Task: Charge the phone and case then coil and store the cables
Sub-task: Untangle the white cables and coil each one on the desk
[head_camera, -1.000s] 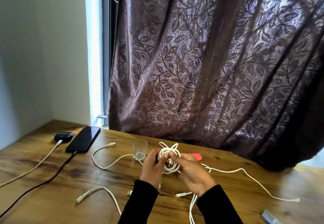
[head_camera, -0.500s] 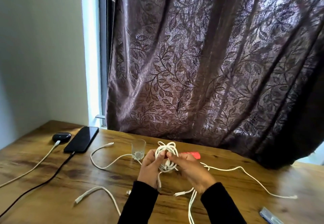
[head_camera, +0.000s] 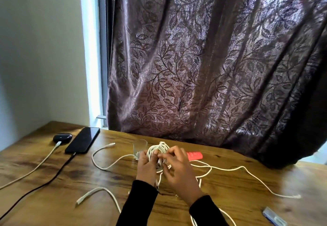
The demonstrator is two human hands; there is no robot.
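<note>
A black phone (head_camera: 82, 140) lies at the table's back left with a black cable (head_camera: 44, 184) plugged into it. Beside it sits a dark earbud case (head_camera: 62, 137) with a white cable (head_camera: 35, 168) plugged in. At mid-table my left hand (head_camera: 147, 168) grips a bundle of coiled white cable (head_camera: 158, 150). My right hand (head_camera: 178, 170) pinches a plug end against the bundle. Loose white cables (head_camera: 247, 171) trail right and another (head_camera: 106, 162) loops to the left.
A small clear glass (head_camera: 139, 146) stands just behind my left hand. A red object (head_camera: 194, 155) lies behind my right hand. A short white cable (head_camera: 99, 192) lies near the front. A blue-grey item (head_camera: 273, 218) sits at the front right. A dark curtain (head_camera: 212, 66) hangs behind the wooden table (head_camera: 53, 208).
The coil's loops have been drawn tighter into a bundle. My right hand's fingers have shifted onto the plug end at the coil. The view has tilted slightly.
</note>
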